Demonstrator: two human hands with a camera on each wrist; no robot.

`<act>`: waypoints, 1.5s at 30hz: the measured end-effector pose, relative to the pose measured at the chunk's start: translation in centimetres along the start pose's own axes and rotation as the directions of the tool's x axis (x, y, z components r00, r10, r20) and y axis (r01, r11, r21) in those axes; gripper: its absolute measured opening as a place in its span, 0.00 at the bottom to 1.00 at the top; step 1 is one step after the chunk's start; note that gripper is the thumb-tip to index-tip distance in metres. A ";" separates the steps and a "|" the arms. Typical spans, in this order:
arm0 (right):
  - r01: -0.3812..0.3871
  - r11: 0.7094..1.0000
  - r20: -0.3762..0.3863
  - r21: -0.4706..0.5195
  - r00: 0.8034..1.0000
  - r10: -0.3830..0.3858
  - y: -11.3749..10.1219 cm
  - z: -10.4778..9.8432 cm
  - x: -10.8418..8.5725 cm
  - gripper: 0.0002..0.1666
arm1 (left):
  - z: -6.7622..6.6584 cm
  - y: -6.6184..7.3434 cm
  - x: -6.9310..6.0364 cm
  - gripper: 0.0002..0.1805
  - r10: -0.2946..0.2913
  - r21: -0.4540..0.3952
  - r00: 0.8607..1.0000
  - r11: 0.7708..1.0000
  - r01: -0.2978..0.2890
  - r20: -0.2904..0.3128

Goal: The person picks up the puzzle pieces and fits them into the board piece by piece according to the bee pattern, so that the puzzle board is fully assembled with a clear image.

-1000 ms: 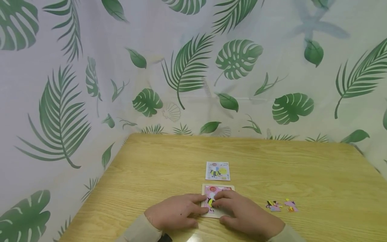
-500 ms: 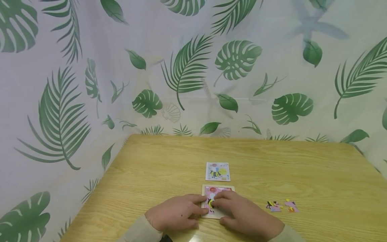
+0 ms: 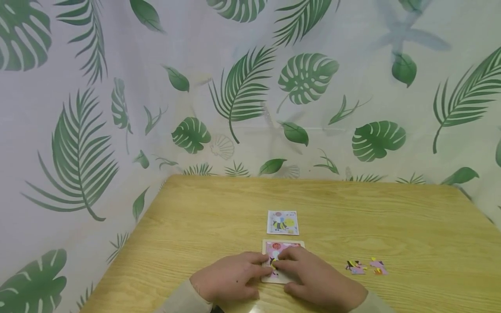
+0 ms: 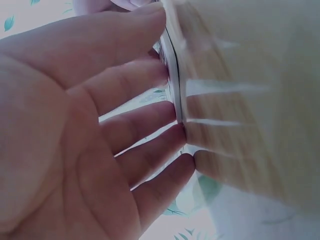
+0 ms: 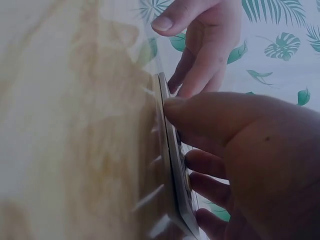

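In the head view a square jigsaw puzzle board [image 3: 300, 244] lies flat near the table's front, with a pale frame and a pink bee picture partly filled in. My left hand [image 3: 231, 276] rests at its left side, fingers nearly straight, the fingertips touching the frame and picture. From the right, my right hand [image 3: 318, 278] presses its fingertips on the picture's middle; its thumb lies at the near edge. The hands cover much of the board. Both wrist views show the thin board edge [image 4: 175, 80] beside the fingertips; the right wrist view shows both hands there.
Two loose jigsaw pieces, a bee-striped piece [image 3: 355, 267] and a pink piece [image 3: 378, 266], lie right of the right hand. Behind the board is a square bee picture card [image 3: 282, 223]. A leaf-printed curtain [image 3: 250, 87] stands along the wooden table's [image 3: 203, 208] back and left.
The hands stay at the board in almost the same pose. The left hand has shifted very slightly right; the pieces and card have not visibly moved on the table.
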State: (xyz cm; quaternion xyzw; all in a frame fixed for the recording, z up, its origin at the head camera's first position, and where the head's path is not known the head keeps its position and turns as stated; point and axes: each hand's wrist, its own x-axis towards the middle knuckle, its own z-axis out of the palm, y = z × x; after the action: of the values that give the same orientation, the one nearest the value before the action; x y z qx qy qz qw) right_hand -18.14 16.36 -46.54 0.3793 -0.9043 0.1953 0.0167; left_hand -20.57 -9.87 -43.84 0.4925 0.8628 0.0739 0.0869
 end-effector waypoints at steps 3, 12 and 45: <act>-0.012 1.000 0.010 -0.005 1.000 0.012 0.1 0.1 0.0 0.32 | 0.0 0.1 -0.1 0.33 -0.018 0.017 1.000 1.000 0.018 0.017; -0.053 0.998 0.029 0.033 0.998 0.053 0.1 0.4 0.1 0.31 | -0.1 0.1 -0.3 0.32 -0.021 0.032 0.999 0.999 0.020 0.037; -0.255 0.956 -0.062 0.144 0.962 0.266 3.4 -2.5 -2.9 0.20 | -0.1 0.3 0.1 0.30 0.011 0.067 1.000 0.998 -0.013 0.020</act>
State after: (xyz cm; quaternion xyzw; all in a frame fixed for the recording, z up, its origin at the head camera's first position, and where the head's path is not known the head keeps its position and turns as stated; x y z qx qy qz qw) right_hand -18.75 21.40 -45.92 0.2486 -0.9298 0.2715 0.0018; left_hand -20.40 -9.69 -43.73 0.5010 0.8609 0.0403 0.0784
